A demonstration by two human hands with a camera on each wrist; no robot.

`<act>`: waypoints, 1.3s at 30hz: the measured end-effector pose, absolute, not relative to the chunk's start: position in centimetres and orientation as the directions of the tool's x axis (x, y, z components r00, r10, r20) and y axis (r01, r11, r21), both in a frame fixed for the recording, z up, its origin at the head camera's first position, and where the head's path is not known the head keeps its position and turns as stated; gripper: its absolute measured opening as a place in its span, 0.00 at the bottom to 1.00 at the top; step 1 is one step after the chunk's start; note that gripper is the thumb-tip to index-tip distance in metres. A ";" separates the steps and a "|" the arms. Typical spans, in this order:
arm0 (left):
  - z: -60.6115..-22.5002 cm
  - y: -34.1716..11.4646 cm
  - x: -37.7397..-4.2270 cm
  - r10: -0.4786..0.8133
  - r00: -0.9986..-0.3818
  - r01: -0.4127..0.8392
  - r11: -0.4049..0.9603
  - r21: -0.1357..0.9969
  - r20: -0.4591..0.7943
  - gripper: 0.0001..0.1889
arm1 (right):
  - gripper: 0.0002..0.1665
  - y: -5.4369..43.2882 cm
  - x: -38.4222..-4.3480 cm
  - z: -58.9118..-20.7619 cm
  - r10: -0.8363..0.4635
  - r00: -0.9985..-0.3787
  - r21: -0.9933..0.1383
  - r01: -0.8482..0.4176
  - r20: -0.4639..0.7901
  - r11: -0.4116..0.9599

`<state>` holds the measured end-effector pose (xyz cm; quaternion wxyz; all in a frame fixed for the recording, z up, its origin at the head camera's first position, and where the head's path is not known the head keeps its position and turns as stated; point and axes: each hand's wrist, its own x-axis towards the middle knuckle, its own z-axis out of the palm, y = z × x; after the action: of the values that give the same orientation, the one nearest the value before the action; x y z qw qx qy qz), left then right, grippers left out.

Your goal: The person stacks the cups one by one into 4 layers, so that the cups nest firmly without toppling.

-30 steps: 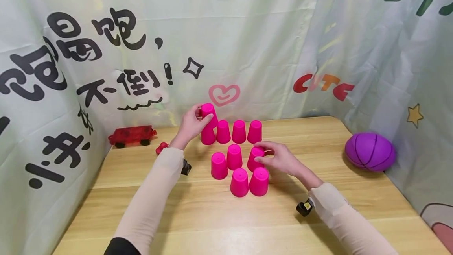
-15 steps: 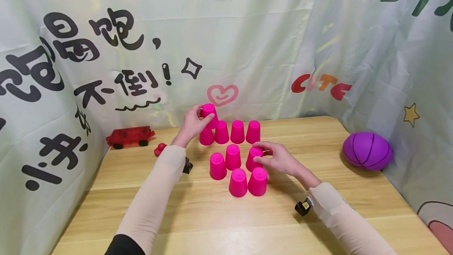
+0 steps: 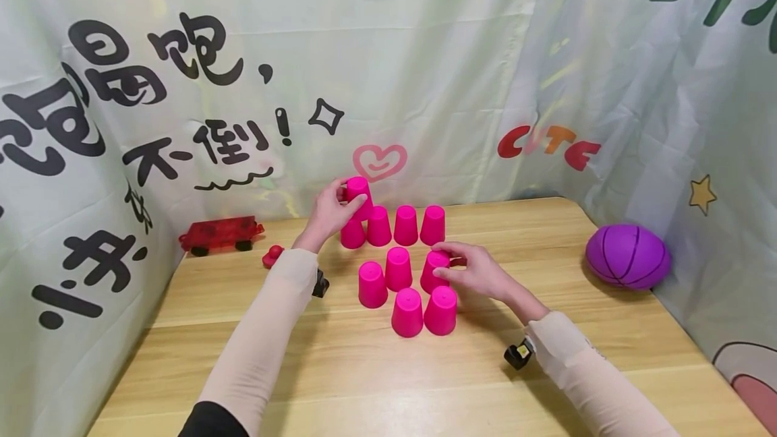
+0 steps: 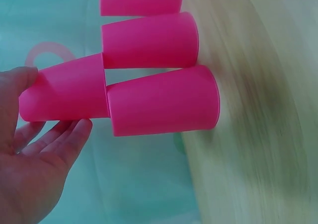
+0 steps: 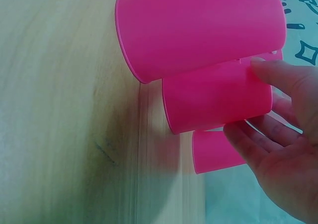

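Note:
My left hand (image 3: 332, 213) pinches an upside-down pink cup (image 3: 359, 198) between thumb and fingers. In the left wrist view, the rim of that cup meets the bases of two back-row cups, straddling the leftmost cup (image 4: 164, 102) and its neighbour (image 4: 149, 42). My right hand (image 3: 479, 271) holds another inverted pink cup (image 5: 213, 97), which stands on the table, with the thumb on one side and fingers on the other. Two cups stand in front, one of them a near cup (image 3: 440, 311). Left of the right hand are a middle cup (image 3: 398, 269) and a left cup (image 3: 373, 284).
On the wooden table (image 3: 376, 383), a red toy car (image 3: 221, 235) sits at the back left, with a small red object (image 3: 272, 256) near the left forearm. A purple ball (image 3: 628, 257) lies at the right edge. Printed curtains (image 3: 425, 86) surround the table's back and sides.
The cup in my left hand has shifted slightly right, from over the leftmost back cup to across two cups. My right hand stays on its cup. The head view has drifted a little.

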<state>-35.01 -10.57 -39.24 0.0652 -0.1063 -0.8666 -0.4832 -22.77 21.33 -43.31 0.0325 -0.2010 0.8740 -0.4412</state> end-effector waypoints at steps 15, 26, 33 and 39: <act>-39.0 -13.1 -32.9 0.099 -0.957 0.286 0.478 0.831 0.272 0.38 | 0.36 20.8 -22.8 -43.5 -0.353 -0.926 -0.770 -0.321 0.133 0.551; -40.5 -13.9 -28.3 0.147 -0.932 0.360 0.501 0.787 0.333 0.26 | 0.31 20.4 -23.8 -42.8 -0.341 -0.925 -0.759 -0.343 0.170 0.553; -42.5 -13.7 -25.9 0.249 -0.925 0.375 0.460 0.805 0.289 0.23 | 0.31 20.1 -25.4 -40.3 -0.270 -0.933 -0.781 -0.350 0.239 0.518; -43.9 -13.4 -24.3 0.308 -0.930 0.327 0.437 0.838 0.203 0.27 | 0.29 20.0 -27.1 -38.3 -0.219 -0.942 -0.782 -0.335 0.256 0.525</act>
<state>-24.33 -13.43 -43.91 0.0098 -0.1872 -0.8475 -0.4967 -27.08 20.04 -38.30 -0.0629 -0.1590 0.8710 -0.4605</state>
